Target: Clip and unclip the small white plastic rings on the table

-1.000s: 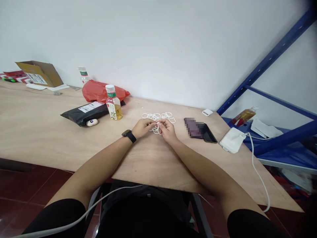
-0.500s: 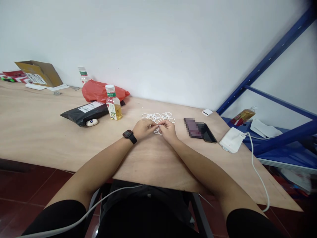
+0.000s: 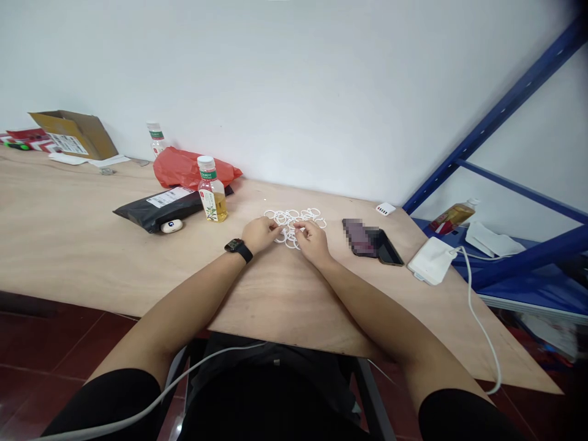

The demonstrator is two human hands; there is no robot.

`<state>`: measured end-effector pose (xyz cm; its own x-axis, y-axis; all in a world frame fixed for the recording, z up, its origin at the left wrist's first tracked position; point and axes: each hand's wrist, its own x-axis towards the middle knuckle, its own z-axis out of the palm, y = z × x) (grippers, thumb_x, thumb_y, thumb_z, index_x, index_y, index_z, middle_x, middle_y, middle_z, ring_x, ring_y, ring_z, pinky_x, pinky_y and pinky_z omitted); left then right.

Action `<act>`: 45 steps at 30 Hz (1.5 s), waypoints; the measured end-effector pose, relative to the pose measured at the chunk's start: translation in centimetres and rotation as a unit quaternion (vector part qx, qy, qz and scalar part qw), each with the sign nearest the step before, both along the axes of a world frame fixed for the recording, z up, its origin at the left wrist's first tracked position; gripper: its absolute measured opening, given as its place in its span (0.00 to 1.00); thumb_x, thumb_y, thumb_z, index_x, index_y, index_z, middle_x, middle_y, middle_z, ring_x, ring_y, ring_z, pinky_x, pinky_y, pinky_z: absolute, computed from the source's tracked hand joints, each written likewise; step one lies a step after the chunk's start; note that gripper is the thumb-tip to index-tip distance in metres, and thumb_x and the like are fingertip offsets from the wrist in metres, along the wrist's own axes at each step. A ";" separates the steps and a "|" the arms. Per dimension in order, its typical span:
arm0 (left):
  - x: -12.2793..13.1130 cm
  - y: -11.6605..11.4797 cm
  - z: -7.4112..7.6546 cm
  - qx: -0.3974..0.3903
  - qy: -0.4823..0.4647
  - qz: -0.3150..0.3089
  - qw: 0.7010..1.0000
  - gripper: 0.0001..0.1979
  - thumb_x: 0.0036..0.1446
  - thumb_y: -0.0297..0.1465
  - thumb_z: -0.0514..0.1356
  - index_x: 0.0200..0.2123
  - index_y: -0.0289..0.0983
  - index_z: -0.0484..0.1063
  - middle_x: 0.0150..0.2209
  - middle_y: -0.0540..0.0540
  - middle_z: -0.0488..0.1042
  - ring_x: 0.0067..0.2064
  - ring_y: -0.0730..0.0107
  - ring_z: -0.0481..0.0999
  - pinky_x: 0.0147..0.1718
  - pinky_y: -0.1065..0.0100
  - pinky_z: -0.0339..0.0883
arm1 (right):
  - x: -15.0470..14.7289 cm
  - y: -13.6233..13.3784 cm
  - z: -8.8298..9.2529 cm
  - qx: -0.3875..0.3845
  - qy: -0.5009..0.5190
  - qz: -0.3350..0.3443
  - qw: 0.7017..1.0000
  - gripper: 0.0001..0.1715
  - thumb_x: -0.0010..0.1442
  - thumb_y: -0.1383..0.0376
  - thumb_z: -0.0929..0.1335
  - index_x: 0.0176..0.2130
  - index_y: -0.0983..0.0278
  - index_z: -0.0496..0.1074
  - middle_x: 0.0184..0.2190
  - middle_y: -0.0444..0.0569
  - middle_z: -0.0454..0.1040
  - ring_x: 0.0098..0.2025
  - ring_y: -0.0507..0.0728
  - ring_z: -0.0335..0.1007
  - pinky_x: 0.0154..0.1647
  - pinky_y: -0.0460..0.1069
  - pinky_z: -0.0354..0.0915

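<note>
Several thin white rings (image 3: 292,245) lie in a loose cluster on the wooden table (image 3: 275,294), between and behind my hands. My left hand (image 3: 261,235), with a black watch (image 3: 239,247) on its wrist, is at the left side of the cluster, its fingers closed around a white ring whose edge shows at the fingertips. My right hand (image 3: 313,240) is at the right side, thumb and index pinched together at a white ring. A small gap separates the two hands. The fingertips hide parts of the rings.
A drink bottle (image 3: 213,202), a black parcel (image 3: 156,211), a red bag (image 3: 184,168) and a small white case (image 3: 171,226) are at the left. Two phones (image 3: 389,248), a white charger (image 3: 432,260) with a cable and a blue shelf frame (image 3: 519,89) stand right.
My hands, whose fingertips met before, have moved apart, the left one going left. More of the rings between them shows.
</note>
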<state>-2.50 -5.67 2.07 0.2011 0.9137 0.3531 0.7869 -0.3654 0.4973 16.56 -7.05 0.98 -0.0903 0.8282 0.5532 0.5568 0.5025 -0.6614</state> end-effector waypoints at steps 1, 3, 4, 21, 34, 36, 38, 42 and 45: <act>0.0 0.0 -0.1 -0.005 0.021 0.011 1.000 0.14 0.58 0.41 0.59 0.32 0.39 0.79 0.37 0.44 0.79 0.37 0.64 0.76 0.36 0.67 0.66 | 0.1 0.1 -0.1 0.015 -0.042 0.002 0.999 0.11 0.57 0.66 0.65 0.38 0.61 0.76 0.39 0.48 0.76 0.35 0.56 0.69 0.43 0.53 0.66; 0.0 0.0 -0.2 -0.005 0.043 0.019 0.999 0.14 0.57 0.41 0.59 0.35 0.39 0.80 0.40 0.43 0.78 0.39 0.63 0.76 0.38 0.67 0.67 | 0.2 0.4 -0.3 0.029 -0.104 0.007 0.994 0.11 0.56 0.68 0.65 0.37 0.60 0.77 0.40 0.49 0.77 0.43 0.59 0.69 0.48 0.54 0.64; 0.1 0.0 -0.1 -0.001 0.044 0.017 0.999 0.14 0.58 0.41 0.59 0.37 0.39 0.80 0.41 0.43 0.77 0.40 0.63 0.76 0.39 0.67 0.67 | 0.2 0.5 -0.3 0.032 -0.123 0.003 0.992 0.11 0.56 0.69 0.66 0.37 0.60 0.77 0.40 0.49 0.77 0.46 0.60 0.68 0.50 0.55 0.62; -0.1 -0.2 0.1 0.057 0.038 -0.090 0.994 0.11 0.59 0.34 0.58 0.40 0.40 0.80 0.39 0.45 0.78 0.40 0.64 0.76 0.41 0.66 0.68 | -0.1 0.2 -0.1 0.095 -0.108 0.015 0.990 0.09 0.60 0.68 0.67 0.39 0.59 0.76 0.40 0.48 0.77 0.46 0.60 0.68 0.51 0.56 0.61; 0.2 -0.8 0.8 0.035 -0.151 -0.210 0.965 0.11 0.60 0.36 0.59 0.40 0.37 0.79 0.39 0.46 0.81 0.36 0.71 0.77 0.36 0.71 0.69 | 0.1 -0.4 0.5 0.095 -0.076 0.047 0.991 0.10 0.65 0.61 0.65 0.37 0.60 0.74 0.35 0.48 0.77 0.41 0.58 0.70 0.48 0.54 0.63; 0.2 -0.8 1.0 0.031 -0.159 -0.223 0.961 0.12 0.61 0.37 0.59 0.39 0.36 0.79 0.40 0.44 0.80 0.37 0.70 0.77 0.37 0.71 0.69 | 0.2 -0.4 0.6 0.078 -0.089 0.051 0.992 0.11 0.65 0.60 0.64 0.37 0.60 0.74 0.35 0.49 0.76 0.42 0.58 0.69 0.48 0.53 0.63; 0.1 -0.9 1.2 0.029 -0.155 -0.231 0.960 0.12 0.61 0.37 0.58 0.38 0.36 0.78 0.40 0.44 0.80 0.38 0.70 0.76 0.38 0.70 0.69 | 0.4 -0.4 0.7 0.064 -0.099 0.059 0.991 0.11 0.66 0.59 0.63 0.37 0.60 0.74 0.36 0.49 0.76 0.42 0.58 0.69 0.48 0.53 0.63; 0.0 -1.0 1.6 0.030 -0.120 -0.228 0.966 0.12 0.61 0.36 0.55 0.37 0.36 0.77 0.39 0.44 0.79 0.37 0.70 0.75 0.38 0.69 0.68 | 0.4 -0.5 0.9 0.057 -0.110 0.067 0.990 0.12 0.66 0.59 0.63 0.38 0.59 0.74 0.37 0.49 0.76 0.43 0.59 0.69 0.48 0.54 0.62; -0.4 -0.8 2.0 0.040 -0.043 -0.171 0.984 0.11 0.58 0.34 0.55 0.35 0.37 0.76 0.34 0.46 0.78 0.31 0.70 0.73 0.34 0.69 0.66 | 0.0 -0.5 0.7 0.057 -0.111 0.056 0.991 0.13 0.66 0.59 0.62 0.42 0.59 0.75 0.39 0.50 0.77 0.45 0.59 0.68 0.50 0.54 0.61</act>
<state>-2.90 -6.50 4.03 0.4576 0.7662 0.4511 0.5672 -0.6422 0.5156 16.57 -7.54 1.72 -0.3073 0.7390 0.5996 0.6186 0.6339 -0.4642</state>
